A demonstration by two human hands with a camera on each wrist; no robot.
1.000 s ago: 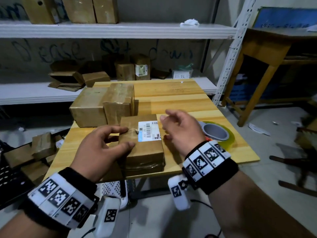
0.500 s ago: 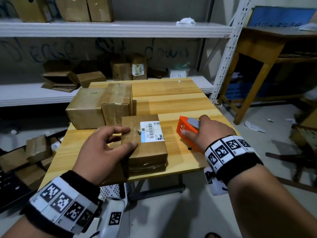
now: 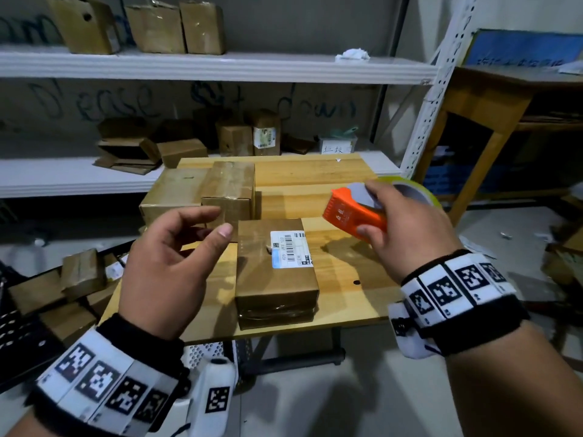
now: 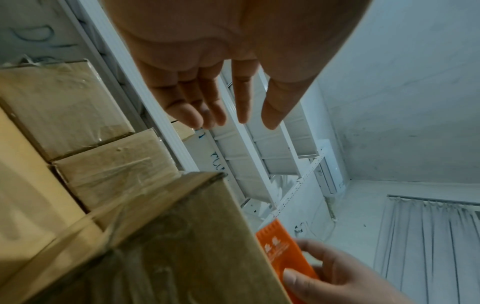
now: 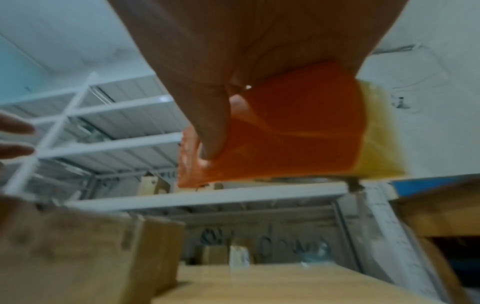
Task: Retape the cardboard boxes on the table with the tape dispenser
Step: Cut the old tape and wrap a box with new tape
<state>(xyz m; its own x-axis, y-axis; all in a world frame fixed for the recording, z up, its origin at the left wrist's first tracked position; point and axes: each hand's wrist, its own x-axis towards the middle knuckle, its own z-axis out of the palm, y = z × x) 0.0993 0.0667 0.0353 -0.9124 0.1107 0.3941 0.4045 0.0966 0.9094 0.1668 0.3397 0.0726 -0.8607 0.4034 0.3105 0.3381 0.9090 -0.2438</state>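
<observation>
Right hand wraps its grip round the orange tape dispenser, thumb underneath and fingers over the grey top, held in the air above the worktop, while the left hand hovers with fingers loosely spread and touches nothing. Below and between them the nearest cardboard box lies flat on the worktop with a white barcode label whose print is too small to read, and two more taped boxes stand just behind it. Most of the yellowish tape roll is hidden by the right hand, and the wall behind the shelves bears scrawled writing that seems to read "please sit down".
</observation>
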